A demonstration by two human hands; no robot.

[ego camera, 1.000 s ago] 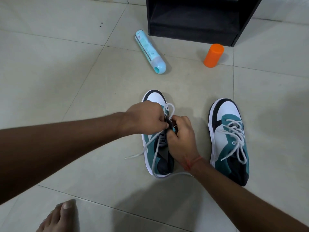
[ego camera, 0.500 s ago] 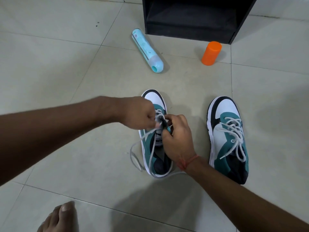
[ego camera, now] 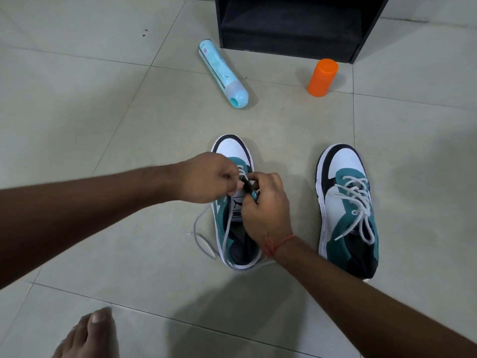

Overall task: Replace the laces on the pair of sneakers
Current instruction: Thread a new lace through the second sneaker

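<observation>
Sneakers in teal, white and black stand side by side on the pale tiled floor (ego camera: pixel 77 99), toes pointing toward the black open-fronted cabinet (ego camera: pixel 291 24). The left sneaker (ego camera: pixel 232 156), well short of the cabinet and roughly below its left edge, has both hands over its tongue. The left hand (ego camera: pixel 206 178) is curled, its fingertips pinching the white lace (ego camera: pixel 204 244) at the upper eyelets. The right hand (ego camera: pixel 265 202) pinches a small dark part of the shoe's lacing edge, thumb and forefinger closed on it; a red thread band (ego camera: pixel 277 242) circles that wrist. The loose lace trails out over the floor on the side of the shoe away from the other sneaker and loops round its heel. The right sneaker (ego camera: pixel 346 208), below the cabinet's right end, is fully laced in white with a loose knot. A light-blue cylindrical bottle (ego camera: pixel 223 73) lies on its side just off the cabinet's left front corner. An orange plastic cylinder (ego camera: pixel 322 77) stands tilted just in front of the cabinet's right front corner. A bare foot (ego camera: pixel 87 334) shows far from the cabinet, at the near edge of view.
</observation>
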